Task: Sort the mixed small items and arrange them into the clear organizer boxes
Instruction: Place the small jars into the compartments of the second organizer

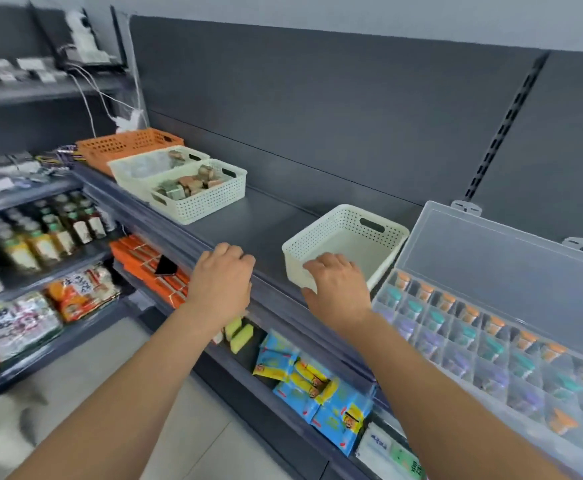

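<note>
An empty cream perforated basket [383,233] sits on the dark shelf [255,220]. My right hand [338,289] grips its near rim, fingers hooked over the edge and thumb outside. To the right lies a clear organizer box [511,271] with its lid open; its compartments hold small items [490,348] with orange, teal and purple caps. My left hand [222,275] rests at the shelf's front edge with loosely curled fingers, and I see nothing in it. Further left, a cream basket [210,202] holds mixed small brown and green items [187,185].
Behind it stand another cream basket [134,169] and an orange basket [123,145]. Lower shelves carry blue and yellow snack packets [314,386], orange boxes [148,261] and bottles [51,226]. The left side is blurred.
</note>
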`<state>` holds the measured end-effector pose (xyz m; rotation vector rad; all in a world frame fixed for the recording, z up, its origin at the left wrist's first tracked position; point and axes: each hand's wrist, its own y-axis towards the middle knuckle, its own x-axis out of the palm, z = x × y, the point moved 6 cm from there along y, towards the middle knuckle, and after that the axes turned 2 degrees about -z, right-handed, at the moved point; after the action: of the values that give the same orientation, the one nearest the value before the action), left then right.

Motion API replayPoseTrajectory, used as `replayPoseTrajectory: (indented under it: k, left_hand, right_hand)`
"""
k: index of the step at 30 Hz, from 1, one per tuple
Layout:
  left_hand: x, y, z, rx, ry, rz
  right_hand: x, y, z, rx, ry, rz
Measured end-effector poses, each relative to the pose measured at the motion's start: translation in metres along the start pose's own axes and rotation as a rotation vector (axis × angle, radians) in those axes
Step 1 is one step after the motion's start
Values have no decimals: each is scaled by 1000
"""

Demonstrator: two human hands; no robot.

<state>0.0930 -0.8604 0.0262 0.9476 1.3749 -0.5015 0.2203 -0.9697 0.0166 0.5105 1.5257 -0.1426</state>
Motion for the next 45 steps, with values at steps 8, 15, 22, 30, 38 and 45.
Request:
replayPoseTrajectory:
  k: [8,15,22,30,38,45]
  left_hand:
    - [22,25,-134,-54,42,-30]
    - [34,64,-218,-83,48,-36]
    - [63,127,-281,-104,57,-50]
    - [95,221,-326,-88,20,-56]
    - [128,291,-342,-76,11,-70]
    - [151,328,-324,35,-52,-121]
  right_hand:
    - [34,102,-103,-50,30,-1]
    - [57,178,-150,-70,28,-54]
    - [87,262,-165,-61,59,-59]
    - [111,361,-161,24,162,44]
    - [132,403,-132,204,135,15]
    - [132,396,-86,436,128,33]
